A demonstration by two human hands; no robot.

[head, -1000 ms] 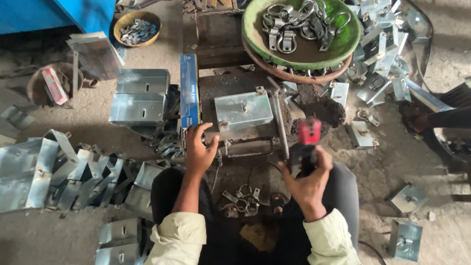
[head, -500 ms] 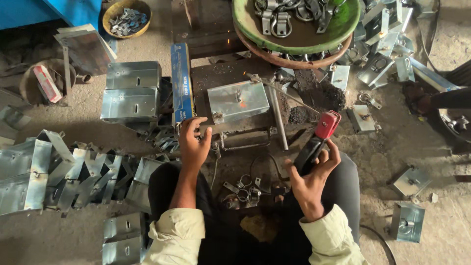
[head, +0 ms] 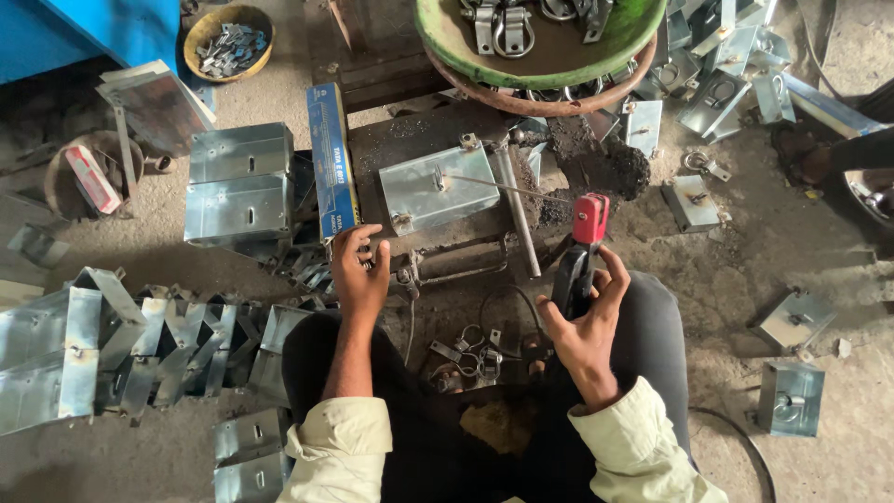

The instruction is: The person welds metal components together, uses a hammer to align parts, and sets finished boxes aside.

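My right hand (head: 585,326) grips a black welding electrode holder with a red head (head: 583,244), and a thin rod (head: 507,187) runs from it up-left to a galvanised metal box (head: 438,190) lying on the dark work plate (head: 400,140). My left hand (head: 360,270) rests by the near left corner of that plate, fingers curled on a small metal part next to a blue carton (head: 331,160). Small rings and clips (head: 470,356) lie between my knees.
A green basin (head: 540,58) of metal clamps sits at the top. Stacked galvanised boxes (head: 240,182) stand left, and folded sheet pieces (head: 112,345) line the lower left. More boxes (head: 790,396) lie right. A yellow bowl (head: 228,37) holds small parts.
My right hand has lifted the holder and swung its red head up and rightwards, the rod now reaching the box. My left hand stays near the plate's corner. The view shifted slightly.
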